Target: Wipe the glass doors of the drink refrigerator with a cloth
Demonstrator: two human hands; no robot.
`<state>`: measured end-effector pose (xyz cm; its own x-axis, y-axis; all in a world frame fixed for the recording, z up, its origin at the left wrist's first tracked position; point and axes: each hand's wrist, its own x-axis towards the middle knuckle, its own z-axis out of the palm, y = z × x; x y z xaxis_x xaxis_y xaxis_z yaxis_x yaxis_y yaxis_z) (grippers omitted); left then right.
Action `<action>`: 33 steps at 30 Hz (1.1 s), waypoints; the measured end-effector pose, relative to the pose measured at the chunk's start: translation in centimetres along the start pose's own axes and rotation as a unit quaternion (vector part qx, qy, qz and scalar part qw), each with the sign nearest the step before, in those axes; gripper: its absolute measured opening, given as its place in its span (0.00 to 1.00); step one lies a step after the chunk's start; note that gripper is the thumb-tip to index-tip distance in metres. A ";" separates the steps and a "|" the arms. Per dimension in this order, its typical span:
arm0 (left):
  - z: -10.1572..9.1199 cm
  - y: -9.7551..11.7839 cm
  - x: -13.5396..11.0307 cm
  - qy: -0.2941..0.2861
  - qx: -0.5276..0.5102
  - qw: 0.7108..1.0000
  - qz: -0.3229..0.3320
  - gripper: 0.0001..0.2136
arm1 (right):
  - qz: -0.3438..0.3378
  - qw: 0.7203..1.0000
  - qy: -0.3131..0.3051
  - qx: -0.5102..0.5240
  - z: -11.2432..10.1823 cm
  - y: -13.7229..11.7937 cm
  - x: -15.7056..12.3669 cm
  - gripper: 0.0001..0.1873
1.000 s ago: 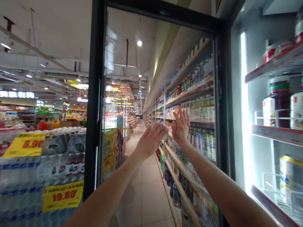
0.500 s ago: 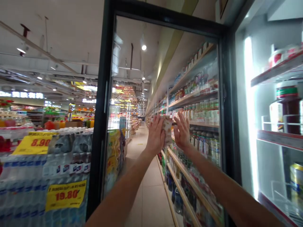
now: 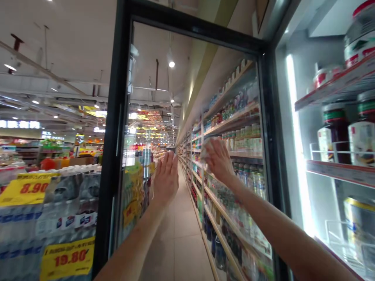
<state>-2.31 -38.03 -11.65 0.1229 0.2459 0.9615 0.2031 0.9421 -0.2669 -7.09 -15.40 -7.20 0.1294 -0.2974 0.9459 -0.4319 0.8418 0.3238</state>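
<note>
A swung-out glass door (image 3: 187, 97) with a black frame stands in front of me. My left hand (image 3: 166, 179) is raised before the pane, its fingers straight and the palm turned to the glass; it holds nothing I can see. To its right, my right hand (image 3: 220, 160) is pressed over a pale, patterned cloth (image 3: 206, 150) against the pane. The cloth is crumpled and partly hidden by the fingers, and motion blurs it. Whether the left palm touches the glass I cannot tell.
At right is a lit cooler with jars and bottles on wire-fronted shelves (image 3: 340, 171). Stacked water bottles (image 3: 20, 234) with yellow price signs (image 3: 67, 257) stand left of the door. Through the glass show an aisle floor (image 3: 175, 218) and shelves of drinks (image 3: 234, 121).
The cloth has passed from beside my left hand to under my right hand. My left hand has moved left, away from the right. The view has turned slightly right.
</note>
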 end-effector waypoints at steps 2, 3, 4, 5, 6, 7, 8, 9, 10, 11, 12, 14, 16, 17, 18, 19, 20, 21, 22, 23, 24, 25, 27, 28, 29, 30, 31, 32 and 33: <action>0.1 0.3 0.0 0.000 0.014 1.000 -0.009 0.30 | 0.115 0.993 0.027 -0.026 -0.3 2.0 0.5 0.25; 0.2 0.4 0.0 -0.001 0.017 1.000 -0.013 0.30 | 0.154 0.987 0.041 -0.032 -0.2 2.0 0.7 0.25; 0.3 0.4 0.0 -0.003 0.018 1.000 -0.013 0.30 | 0.167 0.984 0.053 -0.033 0.1 1.4 0.9 0.26; 0.3 0.3 0.0 -0.007 0.019 1.000 -0.012 0.30 | 0.151 0.987 0.058 -0.028 0.4 0.2 1.2 0.26; 0.3 0.2 -0.1 -0.010 0.020 1.000 -0.010 0.30 | 0.112 0.992 0.054 -0.021 0.8 -1.4 1.4 0.26; 0.4 0.1 -0.1 -0.012 0.021 1.000 -0.008 0.30 | 0.053 0.998 0.037 -0.011 1.1 -2.9 1.7 0.25; 0.4 0.0 -0.1 -0.015 0.021 1.000 -0.005 0.30 | -0.005 1.000 0.013 -0.003 1.3 -4.2 1.9 0.25; 0.4 -0.1 -0.1 -0.017 0.021 1.000 -0.003 0.30 | -0.050 0.999 -0.011 0.002 1.4 -4.9 2.1 0.24; 0.4 -0.2 -0.1 -0.017 0.020 1.000 -0.002 0.30 | -0.071 0.997 -0.031 0.002 1.2 -5.0 2.3 0.24; 0.4 -0.2 -0.1 -0.018 0.020 1.000 -0.001 0.30 | -0.064 0.997 -0.042 -0.002 1.0 -4.5 2.4 0.23; 0.3 -0.1 -0.1 -0.019 0.018 1.000 -0.001 0.30 | -0.031 0.999 -0.043 -0.010 0.7 -3.5 2.5 0.23; 0.3 0.1 0.0 -0.024 0.016 1.000 -0.004 0.29 | 0.076 0.996 -0.024 -0.030 0.1 -1.1 2.6 0.24; 0.3 0.2 0.0 -0.028 0.016 0.999 -0.007 0.29 | 0.178 0.983 0.013 -0.045 -0.1 0.2 2.7 0.25; 0.3 0.3 0.0 -0.031 0.016 0.999 -0.008 0.29 | 0.198 0.979 0.027 -0.047 0.1 0.1 2.7 0.25; 0.4 0.3 0.0 -0.032 0.017 0.999 -0.010 0.29 | 0.184 0.981 0.032 -0.043 0.3 -0.4 2.6 0.25; 0.4 0.3 0.0 -0.033 0.018 0.999 -0.011 0.29 | 0.142 0.989 0.024 -0.035 0.5 -1.1 2.5 0.25; 0.5 0.2 0.0 -0.033 0.018 0.999 -0.012 0.29 | 0.086 0.996 0.009 -0.026 0.8 -1.9 2.4 0.25; 0.5 0.2 0.0 -0.035 0.019 0.999 -0.010 0.30 | 0.031 0.999 -0.009 -0.019 0.9 -2.6 2.2 0.24; 0.5 0.2 -0.1 -0.036 0.021 0.999 -0.008 0.30 | -0.005 1.000 -0.024 -0.015 1.0 -2.8 2.1 0.24; 0.5 0.1 -0.1 -0.037 0.023 0.999 -0.006 0.30 | -0.014 0.999 -0.030 -0.017 0.9 -2.7 1.9 0.23; 0.5 0.1 -0.1 -0.039 0.025 0.999 -0.004 0.30 | 0.009 0.999 -0.023 -0.022 0.8 -2.3 1.7 0.23; 0.5 0.2 -0.1 -0.041 0.025 0.999 -0.003 0.30 | 0.055 0.998 -0.007 -0.029 0.7 -1.7 1.6 0.23; 0.5 0.2 -0.2 -0.045 0.021 0.999 -0.008 0.30 | 0.161 0.985 0.037 -0.040 0.6 -0.8 1.5 0.25; 0.5 0.3 -0.2 -0.047 0.017 0.999 -0.011 0.29 | 0.194 0.979 0.053 -0.043 0.6 -0.7 1.5 0.25; 0.5 0.3 -0.2 -0.047 0.013 0.999 -0.013 0.29 | 0.198 0.978 0.058 -0.042 0.7 -1.1 1.6 0.26; 0.5 0.3 -0.2 -0.047 0.010 0.999 -0.013 0.29 | 0.172 0.983 0.051 -0.038 0.8 -1.7 1.6 0.25; 0.5 0.3 -0.2 -0.046 0.010 0.999 -0.013 0.29 | 0.125 0.991 0.034 -0.033 0.9 -2.3 1.7 0.25; 0.5 0.3 -0.2 -0.045 0.013 0.999 -0.012 0.29 | 0.074 0.997 0.012 -0.028 0.9 -2.8 1.7 0.24; 0.5 0.3 -0.2 -0.042 0.017 0.999 -0.010 0.30 | 0.037 0.999 -0.006 -0.024 0.9 -3.1 1.6 0.24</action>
<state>-2.80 -37.71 -11.85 0.0365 0.2446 0.9689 0.1712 0.9537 -0.2473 -6.40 -18.90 -6.67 0.0882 -0.2380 0.9673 -0.3959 0.8827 0.2533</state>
